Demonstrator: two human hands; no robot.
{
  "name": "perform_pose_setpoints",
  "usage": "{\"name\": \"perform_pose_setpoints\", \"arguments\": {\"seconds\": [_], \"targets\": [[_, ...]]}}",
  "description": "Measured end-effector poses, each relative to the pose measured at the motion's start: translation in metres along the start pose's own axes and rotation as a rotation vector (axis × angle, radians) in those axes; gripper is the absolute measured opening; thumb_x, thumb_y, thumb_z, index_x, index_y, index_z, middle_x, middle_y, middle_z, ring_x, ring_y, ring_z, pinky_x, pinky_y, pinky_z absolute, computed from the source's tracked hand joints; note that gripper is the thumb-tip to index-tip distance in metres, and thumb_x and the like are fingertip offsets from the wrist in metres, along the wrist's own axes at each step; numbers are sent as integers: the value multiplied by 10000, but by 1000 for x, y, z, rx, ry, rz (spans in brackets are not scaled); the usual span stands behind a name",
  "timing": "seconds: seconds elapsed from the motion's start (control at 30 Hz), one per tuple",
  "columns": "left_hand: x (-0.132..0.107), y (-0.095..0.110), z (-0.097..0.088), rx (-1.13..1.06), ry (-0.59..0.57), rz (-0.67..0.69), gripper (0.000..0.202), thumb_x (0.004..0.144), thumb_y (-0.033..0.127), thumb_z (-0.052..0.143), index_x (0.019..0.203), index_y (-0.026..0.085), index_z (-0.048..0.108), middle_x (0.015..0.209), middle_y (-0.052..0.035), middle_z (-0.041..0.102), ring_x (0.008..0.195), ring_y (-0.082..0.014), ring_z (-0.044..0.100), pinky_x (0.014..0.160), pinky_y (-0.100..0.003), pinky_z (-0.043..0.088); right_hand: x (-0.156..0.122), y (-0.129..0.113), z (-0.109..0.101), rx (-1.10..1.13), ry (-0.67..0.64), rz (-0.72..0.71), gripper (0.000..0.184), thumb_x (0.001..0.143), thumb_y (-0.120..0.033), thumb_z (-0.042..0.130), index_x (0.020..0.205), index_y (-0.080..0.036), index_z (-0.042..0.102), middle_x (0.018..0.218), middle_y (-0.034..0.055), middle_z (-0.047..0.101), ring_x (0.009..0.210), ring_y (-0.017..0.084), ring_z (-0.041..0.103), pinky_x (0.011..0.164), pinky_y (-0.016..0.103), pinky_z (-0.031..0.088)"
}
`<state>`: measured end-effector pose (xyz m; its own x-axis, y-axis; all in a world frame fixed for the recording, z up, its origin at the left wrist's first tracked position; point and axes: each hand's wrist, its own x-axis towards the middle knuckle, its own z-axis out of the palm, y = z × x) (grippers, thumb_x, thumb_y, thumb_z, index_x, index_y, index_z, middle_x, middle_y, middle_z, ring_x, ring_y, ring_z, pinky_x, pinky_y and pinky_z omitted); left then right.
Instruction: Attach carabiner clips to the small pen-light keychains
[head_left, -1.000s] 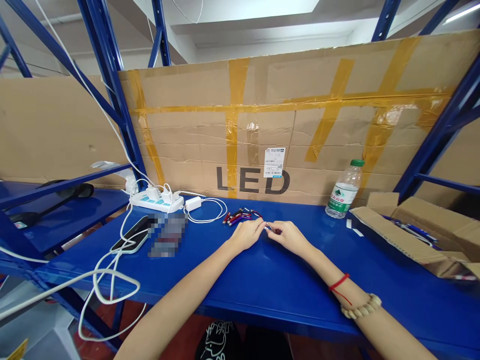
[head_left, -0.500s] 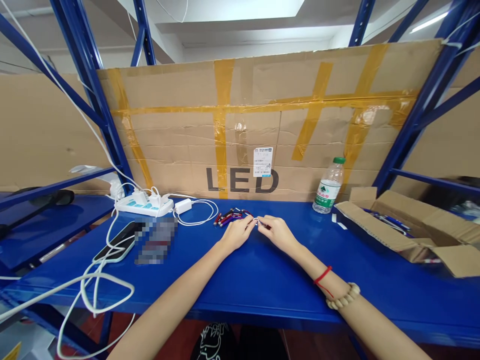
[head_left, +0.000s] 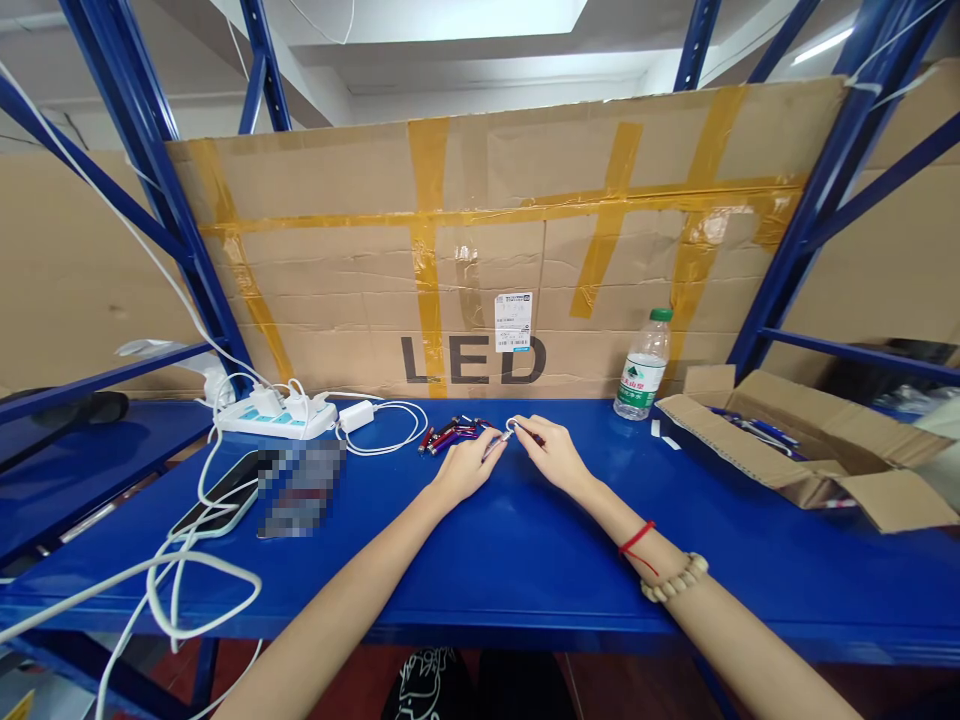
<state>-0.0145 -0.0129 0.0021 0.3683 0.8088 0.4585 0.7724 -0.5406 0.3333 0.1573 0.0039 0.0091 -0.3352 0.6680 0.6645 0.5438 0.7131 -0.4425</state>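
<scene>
Both my hands meet over the blue shelf top [head_left: 525,560], pinching one small pen-like stick [head_left: 510,432] between them. My left hand [head_left: 469,462] has its fingers closed on the stick's silver end. My right hand [head_left: 551,452] grips the dark red end. Just behind my left hand lies a small pile of similar red and dark sticks [head_left: 450,433]. A red string and a bead bracelet circle my right wrist.
A water bottle [head_left: 642,366] stands at the back right, next to an open cardboard box [head_left: 802,450] of sticks. A white power strip [head_left: 274,418], charger cables and a phone [head_left: 217,496] lie at the left. A taped cardboard sheet marked LED stands behind.
The view has swung right, so everything sits further left in frame. My hands stay together on the stick and have shifted slightly further back toward the pile.
</scene>
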Motion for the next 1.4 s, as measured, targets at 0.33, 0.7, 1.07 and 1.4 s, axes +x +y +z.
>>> {"name": "perform_pose_setpoints", "arguments": {"seconds": [0.33,0.7,1.07,1.4], "targets": [[-2,7,-2,108,-83,104,264,881,370,336,1008,215,509,778,-15,659,694,-164,635,552,-203,415,2,5,1,18,-1,185,337,876,-335,364,1082,-194,591,809,39,576,647,133,555,584,240,467],[-1,8,-2,166,-57,35,237,868,368,347,1016,212,445,676,13,633,622,-161,625,475,-198,362,-2,30,-14,-492,-201,594,310,836,-223,429,1095,-189,596,1054,94,593,988,239,538,782,330,431],[-1,6,-2,207,-60,31,280,896,363,291,1090,201,411,828,-30,668,744,-196,644,541,-223,425,5,5,7,510,-36,425,302,672,-410,613,805,-151,694,831,60,685,819,202,622,783,307,471],[0,5,-2,178,-107,41,274,910,316,257,1127,210,389,961,-53,649,805,-199,638,582,-229,440,3,5,14,500,62,412,243,665,-369,614,752,-156,694,807,74,680,801,213,620,777,349,469]]}}
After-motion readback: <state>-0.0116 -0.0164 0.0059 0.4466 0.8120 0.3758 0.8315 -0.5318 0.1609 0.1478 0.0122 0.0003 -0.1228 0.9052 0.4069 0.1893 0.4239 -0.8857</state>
